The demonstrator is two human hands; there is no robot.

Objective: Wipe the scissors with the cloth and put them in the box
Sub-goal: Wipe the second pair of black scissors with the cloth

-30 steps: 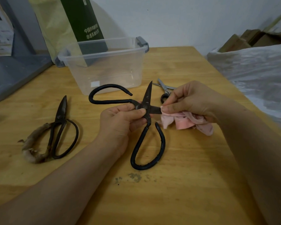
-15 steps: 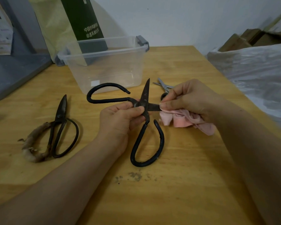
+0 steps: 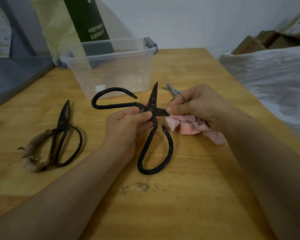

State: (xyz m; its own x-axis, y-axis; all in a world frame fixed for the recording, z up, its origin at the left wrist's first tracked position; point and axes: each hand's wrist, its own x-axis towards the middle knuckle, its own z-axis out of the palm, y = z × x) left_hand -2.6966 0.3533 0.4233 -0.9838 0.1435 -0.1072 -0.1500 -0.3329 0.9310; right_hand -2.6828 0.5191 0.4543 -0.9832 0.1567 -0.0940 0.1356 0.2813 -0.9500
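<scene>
1. The big black scissors (image 3: 153, 96) are up off the wooden table (image 3: 189, 205), mid-table, just in front of the clear plastic box (image 3: 111, 55), and they are spread wide into a cross.
2. One blade points away from the person, toward the box; its handle loop hangs back toward the person. That is the long axis.
3. The other blade points right, into the right hand (image 3: 197, 104); its hooked handle runs out to the left.
4. The left hand (image 3: 128, 125) pinches the scissors at the pivot, thumb on top and fingers curled beneath.
5. The right hand's thumb and forefinger pinch that right-pointing blade, with the pink cloth (image 3: 194, 127) bunched in the curled fingers just under it.
6. The table's right edge runs close beside the right forearm, with crinkled plastic sheeting (image 3: 275, 75) beyond. Bare wood with dark smudges lies nearest the person.
7. A second pair of black scissors (image 3: 63, 118), one handle wrapped in frayed material, lies closed on the left, tip pointing away. Small silver scissors (image 3: 172, 89) lie behind the right hand.
8. The box stands upright and lidless, with grey latches at its ends. Through its clear walls only the wood and the green carton (image 3: 87, 19) behind it show.
</scene>
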